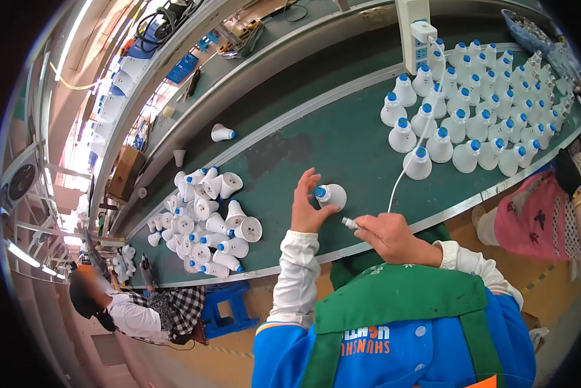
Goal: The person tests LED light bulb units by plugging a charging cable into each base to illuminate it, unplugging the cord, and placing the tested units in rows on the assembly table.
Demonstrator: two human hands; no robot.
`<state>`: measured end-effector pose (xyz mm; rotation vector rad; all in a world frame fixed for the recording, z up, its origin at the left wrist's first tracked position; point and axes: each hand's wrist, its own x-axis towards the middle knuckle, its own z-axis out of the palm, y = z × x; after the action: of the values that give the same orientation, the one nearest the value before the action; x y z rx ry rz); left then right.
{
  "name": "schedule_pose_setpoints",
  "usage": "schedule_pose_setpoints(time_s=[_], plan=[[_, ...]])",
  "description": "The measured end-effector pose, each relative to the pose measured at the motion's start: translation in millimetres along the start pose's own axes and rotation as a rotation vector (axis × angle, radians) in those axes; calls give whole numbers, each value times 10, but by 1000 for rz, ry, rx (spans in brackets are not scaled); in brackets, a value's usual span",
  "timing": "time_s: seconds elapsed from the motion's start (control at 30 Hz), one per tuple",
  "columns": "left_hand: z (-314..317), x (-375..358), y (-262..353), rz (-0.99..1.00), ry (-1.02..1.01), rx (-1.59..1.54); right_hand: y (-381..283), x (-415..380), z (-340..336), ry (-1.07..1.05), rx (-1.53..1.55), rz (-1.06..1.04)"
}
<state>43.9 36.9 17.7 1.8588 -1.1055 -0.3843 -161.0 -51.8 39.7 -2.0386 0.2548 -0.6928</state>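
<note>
A white cone-shaped lamp housing with a blue cap stands on the green bench top. My left hand is curved around its left side, thumb and fingers apart, with the thumb tip close to its base; whether they touch I cannot tell. To the right of it, my right hand pinches a small white connector. A white cable runs from behind that hand up to a charger plug on the power strip.
Many similar housings stand upright at the right; a jumbled pile lies at the left. A co-worker sits at the far left near a blue stool; another person in pink is at the right. A conveyor channel runs behind.
</note>
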Motion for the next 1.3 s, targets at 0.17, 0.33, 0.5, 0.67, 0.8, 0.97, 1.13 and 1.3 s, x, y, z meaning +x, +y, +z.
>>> schedule_pose_setpoints(time_s=[0.17,0.33,0.5,0.67,0.8,0.97,1.13,1.3], plan=[[458,-69,-208,-160,175,-328,52,-47,129,-19,-109,8],[704,-65,-201,-154,371,-96,242,23,213,-5,-59,86],[551,-144,-223,-30,195,-460,228,85,165,75,-63,149],[334,-139,-157,106,270,138,441,26,136,235,-229,-13],[341,0,-126,212,360,508,635,-41,83,240,-346,-43],[238,4,-99,106,228,297,718,-100,113,256,-366,-86],[55,104,-18,71,137,427,700,-103,67,232,-357,-99],[6,148,-51,159,-98,634,727,-125,73,211,-365,-102]])
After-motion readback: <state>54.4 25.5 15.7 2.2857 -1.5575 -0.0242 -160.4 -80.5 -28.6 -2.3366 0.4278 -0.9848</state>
